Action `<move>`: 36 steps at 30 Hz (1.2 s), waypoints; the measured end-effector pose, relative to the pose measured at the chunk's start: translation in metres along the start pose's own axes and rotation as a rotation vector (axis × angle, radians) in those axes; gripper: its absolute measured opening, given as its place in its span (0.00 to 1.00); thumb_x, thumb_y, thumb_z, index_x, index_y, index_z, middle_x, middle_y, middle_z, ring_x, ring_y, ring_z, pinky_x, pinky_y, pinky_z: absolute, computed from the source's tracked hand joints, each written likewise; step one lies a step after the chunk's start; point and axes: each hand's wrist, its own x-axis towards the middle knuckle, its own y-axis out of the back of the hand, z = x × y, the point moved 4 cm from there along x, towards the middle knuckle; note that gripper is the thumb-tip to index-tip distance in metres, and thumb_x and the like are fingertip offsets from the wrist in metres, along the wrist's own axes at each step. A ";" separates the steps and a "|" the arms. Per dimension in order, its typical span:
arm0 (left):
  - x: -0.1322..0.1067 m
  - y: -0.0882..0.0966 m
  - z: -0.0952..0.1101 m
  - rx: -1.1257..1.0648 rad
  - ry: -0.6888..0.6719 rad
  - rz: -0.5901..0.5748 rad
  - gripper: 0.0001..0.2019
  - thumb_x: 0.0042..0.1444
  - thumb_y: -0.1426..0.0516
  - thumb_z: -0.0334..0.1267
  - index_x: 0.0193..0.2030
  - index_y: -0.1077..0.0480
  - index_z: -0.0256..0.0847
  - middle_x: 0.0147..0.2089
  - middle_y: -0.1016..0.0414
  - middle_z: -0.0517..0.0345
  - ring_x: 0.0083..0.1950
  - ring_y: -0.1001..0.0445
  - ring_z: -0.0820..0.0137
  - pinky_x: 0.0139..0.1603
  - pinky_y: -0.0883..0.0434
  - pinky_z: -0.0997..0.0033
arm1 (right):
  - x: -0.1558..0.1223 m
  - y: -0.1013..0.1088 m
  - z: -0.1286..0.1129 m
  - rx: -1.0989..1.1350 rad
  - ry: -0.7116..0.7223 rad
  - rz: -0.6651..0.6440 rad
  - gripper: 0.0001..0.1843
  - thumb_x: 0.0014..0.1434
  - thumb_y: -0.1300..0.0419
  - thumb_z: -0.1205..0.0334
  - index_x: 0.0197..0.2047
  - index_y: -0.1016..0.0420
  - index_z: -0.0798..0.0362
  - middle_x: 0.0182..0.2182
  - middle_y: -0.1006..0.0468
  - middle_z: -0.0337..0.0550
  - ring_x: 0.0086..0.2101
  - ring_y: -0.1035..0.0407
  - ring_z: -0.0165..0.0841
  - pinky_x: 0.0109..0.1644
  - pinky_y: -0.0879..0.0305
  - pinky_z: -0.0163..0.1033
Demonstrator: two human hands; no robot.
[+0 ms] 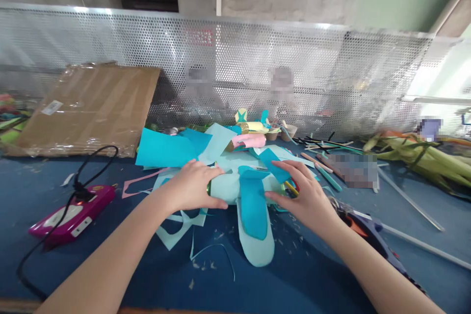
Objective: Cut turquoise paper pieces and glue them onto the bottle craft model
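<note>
A bottle wrapped in pale blue paper (225, 189) lies sideways on the table, with a bit of green showing at its ends. From its middle a rounded pale blue paper wing (256, 254), topped by a darker blue strip (253, 211), reaches toward me. My left hand (193, 184) is closed around the bottle's left end, thumb in front. At the other end, my right hand (303, 189) grips the bottle with thumb and fingers apart across it. A dark blue paper piece (275, 164) touches my right fingertips.
A purple power strip (75, 218) with a black cable sits at left. A glue gun (371, 233) lies beside my right forearm. Paper sheets (165, 149), offcuts (182, 228), a pink paper roll (248, 141) and cardboard (88, 110) lie beyond. Perforated metal panels (239, 59) stand behind the table.
</note>
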 end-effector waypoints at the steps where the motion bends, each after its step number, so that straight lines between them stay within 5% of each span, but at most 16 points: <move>1: -0.002 0.001 0.003 0.004 -0.012 0.007 0.41 0.47 0.42 0.64 0.65 0.39 0.46 0.54 0.26 0.50 0.59 0.37 0.47 0.58 0.40 0.52 | 0.001 0.001 -0.004 -0.003 0.054 0.016 0.25 0.54 0.36 0.49 0.54 0.30 0.46 0.51 0.28 0.49 0.52 0.32 0.45 0.54 0.32 0.51; 5: -0.008 0.002 0.009 -0.042 -0.045 0.033 0.40 0.45 0.42 0.66 0.62 0.36 0.47 0.55 0.28 0.50 0.58 0.36 0.48 0.53 0.36 0.54 | 0.002 0.002 -0.011 0.067 0.152 0.052 0.05 0.59 0.40 0.59 0.39 0.26 0.48 0.40 0.24 0.45 0.43 0.27 0.40 0.47 0.30 0.45; 9: -0.012 0.002 0.011 -0.103 -0.079 0.008 0.34 0.48 0.42 0.63 0.60 0.36 0.50 0.56 0.28 0.55 0.57 0.36 0.51 0.50 0.35 0.58 | 0.003 -0.002 -0.007 0.146 0.094 0.037 0.05 0.58 0.38 0.58 0.32 0.28 0.49 0.36 0.24 0.44 0.40 0.27 0.38 0.44 0.30 0.42; 23: -0.003 -0.005 0.003 -0.213 -0.060 -0.013 0.32 0.55 0.47 0.62 0.62 0.37 0.47 0.63 0.34 0.52 0.64 0.41 0.52 0.58 0.39 0.57 | 0.002 0.002 0.000 0.140 -0.056 0.006 0.09 0.57 0.39 0.52 0.36 0.26 0.48 0.40 0.25 0.46 0.42 0.30 0.41 0.46 0.34 0.45; 31: -0.003 -0.003 0.002 -0.298 -0.020 -0.059 0.30 0.54 0.46 0.61 0.58 0.38 0.45 0.61 0.34 0.50 0.63 0.40 0.52 0.54 0.35 0.59 | 0.009 0.023 0.030 0.391 -0.396 0.250 0.16 0.59 0.44 0.50 0.45 0.26 0.49 0.38 0.24 0.45 0.37 0.29 0.39 0.42 0.33 0.47; 34: -0.003 -0.003 0.002 -0.300 -0.044 -0.071 0.30 0.53 0.46 0.62 0.58 0.38 0.46 0.62 0.35 0.50 0.64 0.41 0.52 0.55 0.36 0.57 | 0.020 0.035 0.017 0.595 -0.368 0.292 0.15 0.56 0.40 0.52 0.46 0.28 0.46 0.42 0.24 0.44 0.38 0.27 0.38 0.43 0.30 0.46; 36: -0.002 -0.004 0.001 -0.305 -0.058 -0.079 0.33 0.52 0.45 0.63 0.59 0.39 0.47 0.63 0.36 0.51 0.65 0.43 0.52 0.56 0.36 0.56 | 0.032 0.039 -0.003 0.654 -0.317 0.193 0.20 0.54 0.38 0.52 0.51 0.31 0.43 0.40 0.22 0.43 0.36 0.27 0.37 0.41 0.29 0.45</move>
